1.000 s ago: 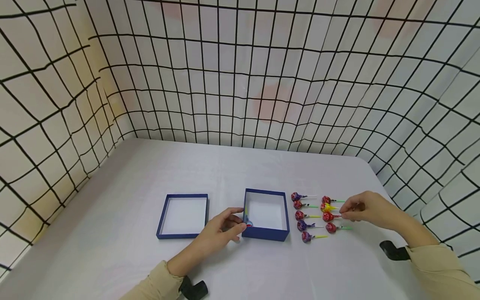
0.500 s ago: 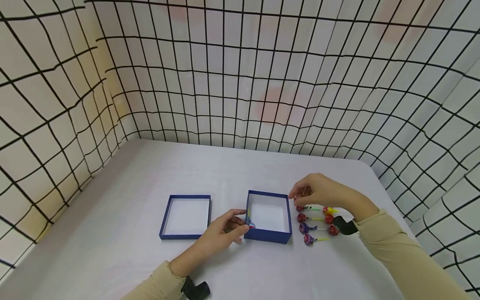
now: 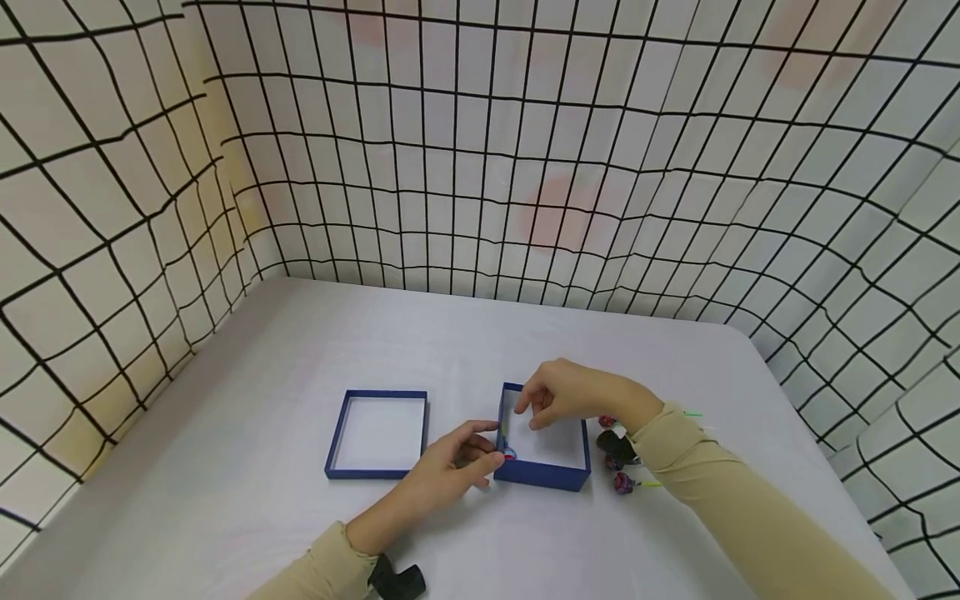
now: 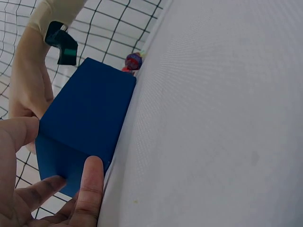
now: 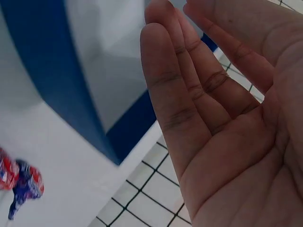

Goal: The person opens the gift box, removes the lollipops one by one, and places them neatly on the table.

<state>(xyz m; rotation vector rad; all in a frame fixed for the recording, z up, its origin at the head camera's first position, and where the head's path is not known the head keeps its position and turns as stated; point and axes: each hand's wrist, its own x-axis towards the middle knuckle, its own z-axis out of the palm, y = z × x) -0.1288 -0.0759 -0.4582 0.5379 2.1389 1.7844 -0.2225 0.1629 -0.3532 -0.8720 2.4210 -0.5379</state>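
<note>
My left hand (image 3: pixel 448 467) rests at the near left corner of a blue box (image 3: pixel 543 477) with a white inside. In the left wrist view, its fingertips touch the outer wall of the box. A lollipop (image 3: pixel 510 454) lies inside along the left wall, partly hidden. Over the box hovers my right hand (image 3: pixel 572 393), its thumb and forefinger apart in the head view. No object shows in that hand; the right wrist view cuts off some fingertips. Several wrapped lollipops (image 3: pixel 623 483) lie right of the box, mostly hidden by the right arm.
A shallow blue-edged box lid (image 3: pixel 378 434), white inside, lies open side up left of the box. White cloth covers the table (image 3: pixel 420 342). A black grid pattern marks the white walls (image 3: pixel 450 167) around the table.
My right hand has moved left from the red lollipop in the right column, past the box's right edge, to over the box. The left hand keeps its place at the box.
</note>
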